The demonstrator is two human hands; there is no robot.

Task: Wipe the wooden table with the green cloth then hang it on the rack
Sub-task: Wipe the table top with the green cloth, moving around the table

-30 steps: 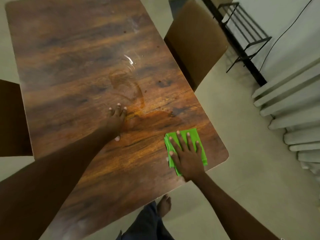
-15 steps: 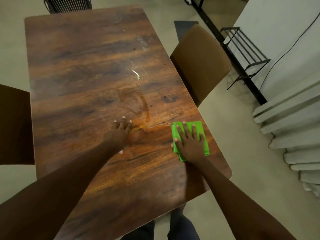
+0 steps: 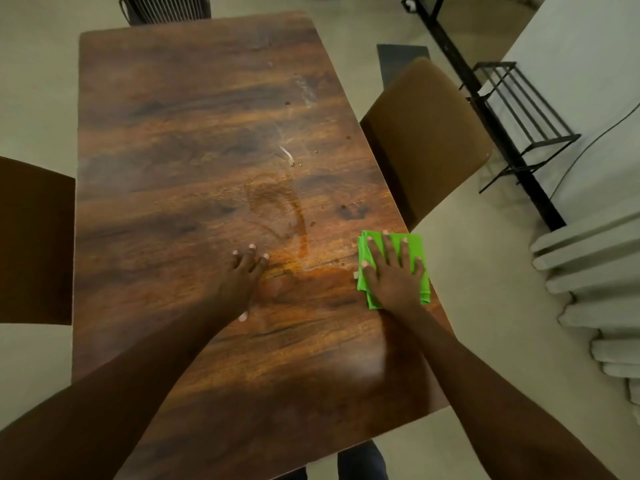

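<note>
The wooden surface (image 3: 194, 140) fills most of the view; its near left corner is hidden under the left forearm and cut off by the frame's lower edge. A brown chair (image 3: 429, 133) is tucked at its right side, another chair (image 3: 34, 237) is cut off at the left edge, and a third (image 3: 166, 8) is barely seen at the far end. A black rack (image 3: 519, 109) stands on the floor by the right wall. A curved wet streak (image 3: 298, 216), possibly spilled liquid, is seen mid-surface. The right hand (image 3: 393, 271) is pressed flat, fingers spread, on the folded green cloth (image 3: 417, 247) near the right edge. The left hand (image 3: 242, 275) is laid flat and empty, its grip apart.
</note>
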